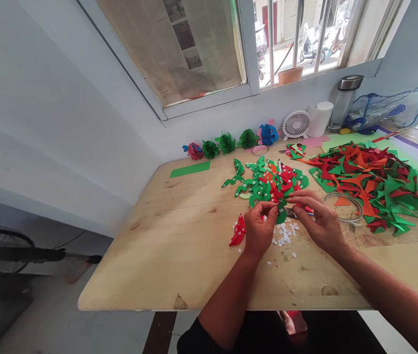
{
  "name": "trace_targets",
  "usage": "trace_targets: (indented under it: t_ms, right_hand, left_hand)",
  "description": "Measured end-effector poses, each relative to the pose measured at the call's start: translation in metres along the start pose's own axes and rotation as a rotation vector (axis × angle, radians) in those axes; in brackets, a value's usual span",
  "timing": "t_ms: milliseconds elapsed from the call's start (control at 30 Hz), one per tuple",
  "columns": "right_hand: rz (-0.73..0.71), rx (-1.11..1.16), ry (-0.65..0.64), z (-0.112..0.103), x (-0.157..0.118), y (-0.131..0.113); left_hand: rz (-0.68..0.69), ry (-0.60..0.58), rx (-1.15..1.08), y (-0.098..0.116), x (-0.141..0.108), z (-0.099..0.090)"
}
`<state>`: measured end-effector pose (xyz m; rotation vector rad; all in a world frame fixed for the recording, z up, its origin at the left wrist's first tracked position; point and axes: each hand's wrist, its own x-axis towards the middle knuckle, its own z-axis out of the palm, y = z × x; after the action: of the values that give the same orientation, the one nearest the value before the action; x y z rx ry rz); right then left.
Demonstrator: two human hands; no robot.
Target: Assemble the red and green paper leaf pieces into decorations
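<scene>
"Hands first?"

"Left hand (pixel 260 230): one, thumb and finger closed on a green paper piece (pixel 281 215), held up over the table (pixel 138 255). Right hand (pixel 319 221): one, fingers part-curled, tips just beside that piece. Whether they pinch anything, I cannot tell; something dark and thin shows at them, too small to name."

"And directly around the hands?"

"White paper squares (pixel 286 233): many, loose on the wood between the forearms, a few strayed. Red paper piece (pixel 237 230): dotted with white squares, lying just left of the left hand. Cut-paper pile (pixel 267 183): green, red and some orange, many pieces bearing white squares, beyond the fingers."

"To the right?"

"Pale ring (pixel 343 208): one, flat, near the right hand. Scrap heap (pixel 378 182): red, orange and green offcuts, broad and tangled."

"Farther off?"

"Green strip (pixel 190 169): one, flat, far left. Folded-paper figures (pixel 227 142): five, in a row by the wall, one pink, three green, one blue. Small fan (pixel 296 124): white. White cylinder (pixel 320 119): upright beside it. Glass bottle (pixel 346 103): metal-capped, upright. Clear bag (pixel 391 105): blue-edged, at the far right."

"The window?"

"Barred, with a terracotta-coloured pot (pixel 290 75) at its foot; scooters (pixel 314 43) outside."
</scene>
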<state>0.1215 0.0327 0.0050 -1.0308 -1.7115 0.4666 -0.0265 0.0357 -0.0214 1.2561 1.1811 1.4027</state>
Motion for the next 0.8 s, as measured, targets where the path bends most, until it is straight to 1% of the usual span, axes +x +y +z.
trace_targets:
  t_ms: [200,367,600,700,800]
  right_hand:
    - [-0.022,0.023,-0.023,-0.0006,-0.0007,-0.0028]
    - [0.015,0.023,-0.031,-0.0004,-0.0007,-0.0041]
    - [0.055,0.014,-0.020,0.0002,-0.0003,-0.0043]
    - [0.128,0.026,0.009,0.0012,-0.0015,-0.0016]
    - [0.260,0.152,-0.001,0.0027,-0.0028,0.0043]
  left_hand:
    - [-0.010,-0.007,-0.013,0.0016,-0.0003,0.0000]
    - [0.005,-0.024,-0.004,0.0050,-0.0014,-0.0006]
    - [0.004,-0.040,0.027,0.0031,-0.0026,-0.0014]
    - [0.018,-0.034,0.050,0.0042,-0.0022,-0.0005]
    - [0.027,-0.034,0.063,0.0074,-0.0020,0.0001]
